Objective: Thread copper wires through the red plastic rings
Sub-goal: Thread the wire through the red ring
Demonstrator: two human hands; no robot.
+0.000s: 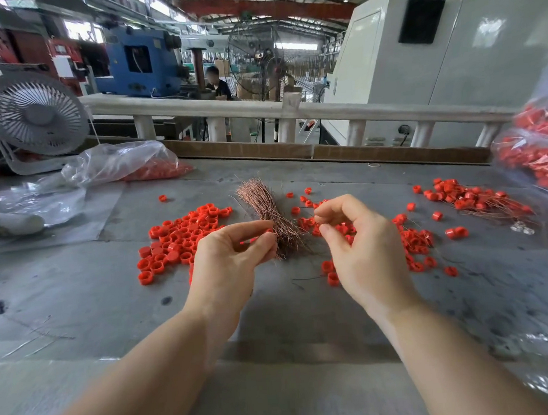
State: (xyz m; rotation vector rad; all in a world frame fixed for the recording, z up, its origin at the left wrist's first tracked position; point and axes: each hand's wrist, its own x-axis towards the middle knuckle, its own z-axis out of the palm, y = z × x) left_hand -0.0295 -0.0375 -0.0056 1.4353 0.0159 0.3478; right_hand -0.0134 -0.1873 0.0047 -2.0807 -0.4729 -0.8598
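A bundle of thin copper wires (268, 212) lies on the grey table (77, 286) between my hands. A pile of loose red plastic rings (177, 238) spreads to its left. My left hand (231, 259) pinches a red ring (269, 231) between thumb and forefinger, close to the bundle's near end. My right hand (355, 234) is raised to the right of the bundle, thumb and forefinger pinched together, apparently on a fine wire that is too thin to see clearly. More red rings (413, 241) lie under and beside this hand.
Rings with wires through them (473, 198) lie at the right. A clear bag of such rings (541, 153) sits at the far right edge, another bag of red rings (127, 165) at the back left beside a white desk fan (34, 115). A person sits beyond the railing (259, 109).
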